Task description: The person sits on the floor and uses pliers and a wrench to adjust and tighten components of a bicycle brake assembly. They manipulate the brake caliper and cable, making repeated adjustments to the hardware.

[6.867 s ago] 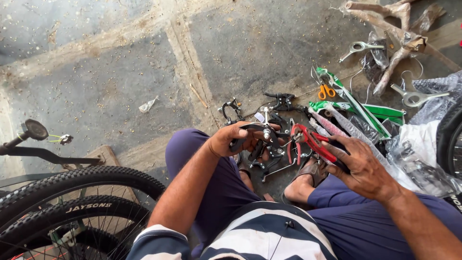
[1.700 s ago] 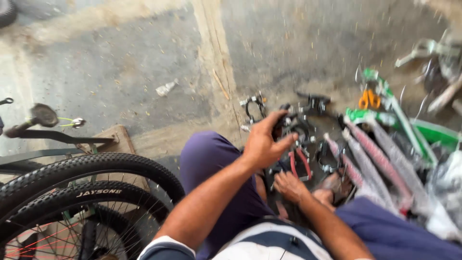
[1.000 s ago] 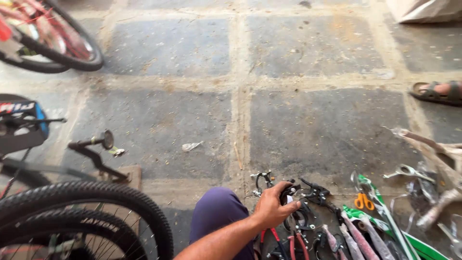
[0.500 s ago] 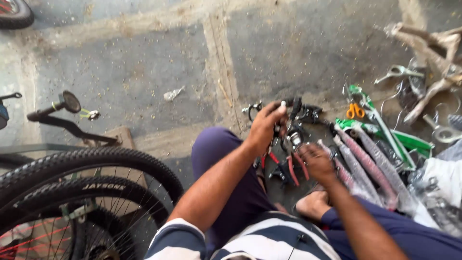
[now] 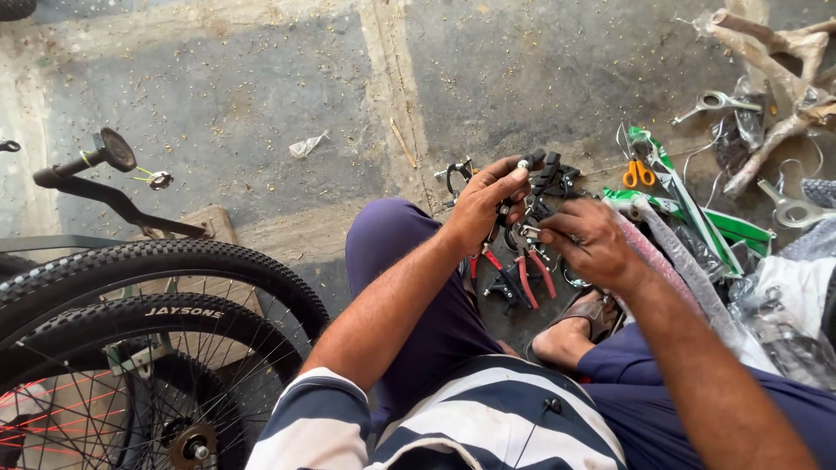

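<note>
I'm holding a black bicycle brake caliper [image 5: 529, 187], small, dark metal with a silvery bolt end poking out near the top; its exact shape is hard to tell behind my fingers. It is sitting just above the red-handled pliers [image 5: 531, 271], between both my hands. My left hand [image 5: 484, 205] is curling round the caliper from the left, thumb and fingers closed on it, forearm reaching out over my purple-trousered knee. My right hand [image 5: 589, 244] is coming in from the right, fingertips pinching at the caliper's lower part, mostly closed, wrist bent inward. More black brake parts [image 5: 557, 177] are lying just beyond the pliers on the stone floor [image 5: 218, 96]. Orange-handled scissors [image 5: 638, 174] are lying to the right of the pliers, beside green plastic packaging [image 5: 697, 213]. Two bicycle tyres [image 5: 165, 278] are standing well left of the pliers.
</note>
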A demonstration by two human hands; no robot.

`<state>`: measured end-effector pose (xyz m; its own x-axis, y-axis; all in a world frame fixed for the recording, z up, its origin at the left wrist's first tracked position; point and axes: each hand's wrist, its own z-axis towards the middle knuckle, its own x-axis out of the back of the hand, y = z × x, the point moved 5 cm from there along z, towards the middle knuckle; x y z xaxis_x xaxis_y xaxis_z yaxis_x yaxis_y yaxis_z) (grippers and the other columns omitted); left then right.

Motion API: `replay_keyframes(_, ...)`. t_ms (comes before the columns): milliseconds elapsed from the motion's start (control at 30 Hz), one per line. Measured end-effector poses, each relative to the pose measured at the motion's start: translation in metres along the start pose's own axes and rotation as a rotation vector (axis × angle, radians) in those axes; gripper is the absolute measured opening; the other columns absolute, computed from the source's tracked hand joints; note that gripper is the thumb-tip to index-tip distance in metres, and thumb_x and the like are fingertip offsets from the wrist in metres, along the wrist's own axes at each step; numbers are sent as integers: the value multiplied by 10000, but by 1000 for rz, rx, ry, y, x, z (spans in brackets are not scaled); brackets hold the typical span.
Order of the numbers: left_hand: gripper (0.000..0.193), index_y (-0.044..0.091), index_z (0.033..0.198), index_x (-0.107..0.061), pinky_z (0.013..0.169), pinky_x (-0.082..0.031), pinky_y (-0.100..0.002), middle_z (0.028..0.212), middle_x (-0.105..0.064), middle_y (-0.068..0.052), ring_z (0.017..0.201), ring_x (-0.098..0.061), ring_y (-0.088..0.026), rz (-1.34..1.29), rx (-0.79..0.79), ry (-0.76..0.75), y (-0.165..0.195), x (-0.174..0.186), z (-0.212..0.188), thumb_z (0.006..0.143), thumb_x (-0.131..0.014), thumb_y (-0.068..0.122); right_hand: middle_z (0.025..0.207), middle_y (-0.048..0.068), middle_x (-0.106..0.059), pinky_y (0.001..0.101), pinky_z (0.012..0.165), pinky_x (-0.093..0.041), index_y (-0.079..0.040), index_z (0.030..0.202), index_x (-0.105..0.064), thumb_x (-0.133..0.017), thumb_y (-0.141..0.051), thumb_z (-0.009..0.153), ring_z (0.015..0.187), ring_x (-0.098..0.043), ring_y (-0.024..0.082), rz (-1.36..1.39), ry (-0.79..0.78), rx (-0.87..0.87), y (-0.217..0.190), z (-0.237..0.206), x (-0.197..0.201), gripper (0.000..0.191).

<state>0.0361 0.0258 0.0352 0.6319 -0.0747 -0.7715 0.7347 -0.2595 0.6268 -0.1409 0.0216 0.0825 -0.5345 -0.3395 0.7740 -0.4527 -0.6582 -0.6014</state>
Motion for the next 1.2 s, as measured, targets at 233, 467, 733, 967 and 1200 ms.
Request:
replay_keyframes(233,376,-5,1360,-559,587,-422,-238,846,-516,4,658,-493,-78,-42,-10,-4,-14,3,2,1057,-622,210,833,7,-642,331,681,-458,-77,1057,-708,-665,-219,1015,768,-546,120,556,6,-501,47,-46,-58,154)
replay_keyframes(467,404,-14,1381,-571,572,-419,-230,889,-551,7,660,-512,-66,121,-101,-4,-14,2,8,1055,-632,216,836,2,-599,262,641,-431,-46,974,-625,-758,-190,1024,722,-540,102,605,466,-537,25,-73,-84,202)
replay_keyframes(733,421,2,1406,-573,638,-442,-229,977,-581,17,746,-516,-43,242,-93,-28,-20,-5,4,1045,-642,208,920,149,-689,421,579,-497,-26,1052,-684,-731,-124,933,691,-663,329,-381,207,-61,-25,-22,-39,161)
replay_keyframes(967,434,9,1383,-562,608,-443,-229,947,-580,21,712,-527,-56,131,-15,-24,-16,-2,5,1023,-647,237,918,-18,-672,261,676,-497,-41,1196,-700,-668,-245,1073,776,-612,82,787,313,-746,27,-37,-70,241)
replay_keyframes(1200,552,-37,1277,-636,745,-491,-260,1006,-669,-44,830,-616,-121,-9,200,-39,-16,1,10,1096,-490,463,954,-12,-677,186,559,-420,-82,1161,-637,-696,-164,1013,731,-596,56,1192,346,-771,32,-35,-60,179)
